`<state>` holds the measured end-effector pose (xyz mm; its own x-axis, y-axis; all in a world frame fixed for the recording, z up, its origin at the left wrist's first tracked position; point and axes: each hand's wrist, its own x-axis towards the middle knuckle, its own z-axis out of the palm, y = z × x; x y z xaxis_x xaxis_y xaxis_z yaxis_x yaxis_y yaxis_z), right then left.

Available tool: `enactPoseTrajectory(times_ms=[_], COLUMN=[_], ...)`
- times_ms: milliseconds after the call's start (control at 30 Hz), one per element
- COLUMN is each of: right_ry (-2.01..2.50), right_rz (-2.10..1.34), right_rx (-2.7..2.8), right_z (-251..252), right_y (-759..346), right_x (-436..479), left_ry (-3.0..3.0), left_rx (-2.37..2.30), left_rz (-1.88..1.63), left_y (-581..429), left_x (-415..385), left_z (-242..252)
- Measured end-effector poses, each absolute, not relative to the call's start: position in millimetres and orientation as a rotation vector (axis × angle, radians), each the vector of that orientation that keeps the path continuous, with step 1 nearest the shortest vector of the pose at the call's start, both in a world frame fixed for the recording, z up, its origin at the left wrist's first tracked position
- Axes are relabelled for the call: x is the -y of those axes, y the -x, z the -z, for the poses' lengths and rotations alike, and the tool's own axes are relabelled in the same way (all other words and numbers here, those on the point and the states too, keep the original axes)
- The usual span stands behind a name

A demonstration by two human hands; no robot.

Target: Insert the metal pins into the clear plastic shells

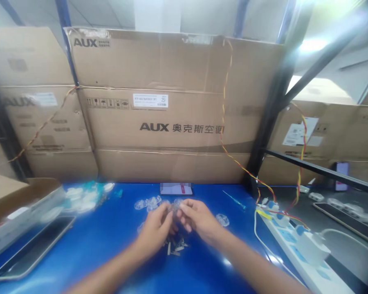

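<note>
Close together over the middle of the blue table, my left hand (pixel 156 223) and my right hand (pixel 200 219) both have their fingers closed around a small clear plastic piece (pixel 178 202). Blur and the fingers hide its details. Several similar clear plastic pieces (pixel 147 203) lie just beyond my left hand. Another clear round piece (pixel 223 220) rests to the right of my right hand. Below the fingers is a small pile of thin metal bits (pixel 176 247). A thin screwdriver (pixel 237 201) with a teal handle lies farther right.
A phone (pixel 176 188) lies at the table's back edge, before a large cardboard box (pixel 171 110). To the left are a tablet-like device (pixel 33 249), an open carton (pixel 24 216) and white parts (pixel 86 198). A power strip (pixel 303 245) with plugs and cables runs along the right.
</note>
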<state>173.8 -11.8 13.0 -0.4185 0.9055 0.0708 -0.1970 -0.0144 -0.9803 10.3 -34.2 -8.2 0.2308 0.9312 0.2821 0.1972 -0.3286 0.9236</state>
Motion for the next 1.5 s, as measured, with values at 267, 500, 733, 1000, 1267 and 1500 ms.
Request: enactPoseTrajectory(times_ms=[267, 500, 733, 1000, 1267, 1500], right_ry=[0.945, 0.956, 1.038, 1.007, 1.044, 1.005], right_rz=[-1.363, -1.248, -1.046, -0.553, -0.471, -0.529], right_rx=[1.506, 1.609, 1.672, 1.897, 1.966, 2.029], right_z=[-10.8, -7.7, -9.3, -6.7, 1.6, -2.8], right_y=[-169.8, -168.0, -171.0, -171.4, -172.7, -177.8], right_x=[15.0, 16.3, 19.1, 25.8, 19.5, 17.1], left_ry=[-1.749, -1.751, -1.769, -1.744, -1.779, -1.596], left_rx=[-1.116, -1.141, -1.143, -1.101, -1.083, -0.998], left_rz=[-1.197, -1.18, -1.124, -1.115, -1.092, -1.095], left_y=[-10.2, -11.0, -10.4, -8.6, -7.4, -12.8], left_x=[35.5, 35.4, 32.2, 27.8, 27.9, 29.1], left_z=[7.9, 8.0, 11.8, 18.8, 17.9, 18.2])
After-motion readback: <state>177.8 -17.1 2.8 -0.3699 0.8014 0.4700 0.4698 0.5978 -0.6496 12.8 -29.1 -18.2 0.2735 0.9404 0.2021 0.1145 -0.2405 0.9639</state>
